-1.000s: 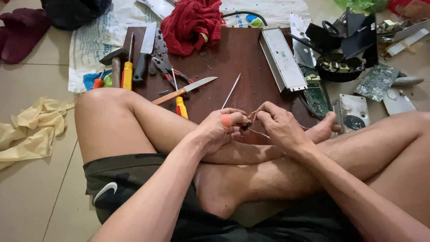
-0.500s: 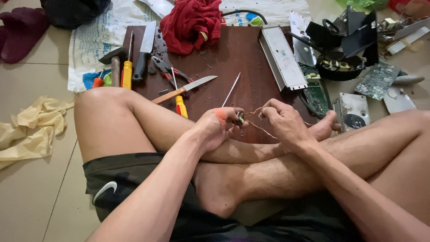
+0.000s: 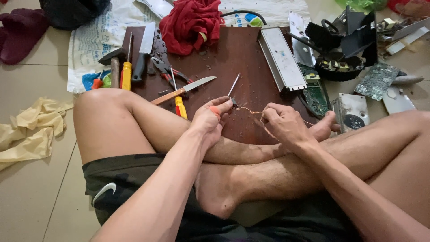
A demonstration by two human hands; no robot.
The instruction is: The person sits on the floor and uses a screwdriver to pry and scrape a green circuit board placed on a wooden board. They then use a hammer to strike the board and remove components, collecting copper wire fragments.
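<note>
Left hand [image 3: 209, 120] pinches a small dark part [image 3: 234, 103] with a thin metal rod beside its fingertips, while the right hand [image 3: 281, 123] is closed around the other end of a fine copper wire [image 3: 249, 109], stretched between them over the brown board [image 3: 233, 54]. Half a second ago the hands sat closer together; the wire now spans a wider gap. Beyond lie a knife [image 3: 184, 89], yellow screwdriver [image 3: 126, 74], red cloth [image 3: 192, 22] and a grey metal case [image 3: 281, 58] holding nothing visible.

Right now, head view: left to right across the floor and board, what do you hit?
Yellow cloth → hammer → yellow-handled screwdriver → knife → left hand → right hand → green circuit board → grey circuit board.
</note>
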